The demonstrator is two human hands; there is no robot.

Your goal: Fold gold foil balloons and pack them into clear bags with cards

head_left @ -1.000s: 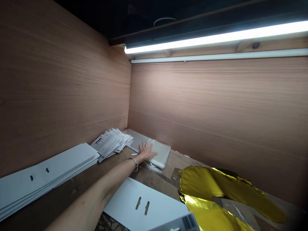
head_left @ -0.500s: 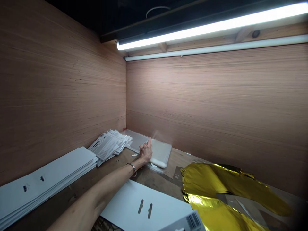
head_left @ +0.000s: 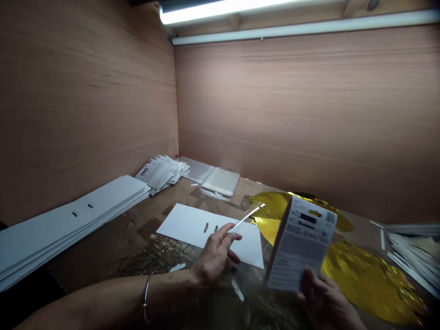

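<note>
My left hand [head_left: 215, 256] is low over the table with its fingers pinched on a thin clear plastic bag [head_left: 249, 215]. The bag's white strip slants up to the right from the fingertips. My right hand [head_left: 323, 302] at the bottom right grips the lower edge of a printed white card [head_left: 299, 243] with a barcode and holds it upright. A crumpled gold foil balloon [head_left: 364, 275] lies behind and to the right of the card. A white card with two slots [head_left: 192, 224] lies flat just beyond my left hand.
A stack of clear bags [head_left: 220, 181] and a fanned pile of printed leaflets [head_left: 161, 170] sit in the far corner. A long stack of white cards [head_left: 68, 220] runs along the left wall. More papers [head_left: 412, 247] lie at the right. Wooden walls close in at the left and back.
My left hand drew back from the far stack of clear bags to the near table with one bag pinched. My right hand and the printed card came into view. The camera tilted down.
</note>
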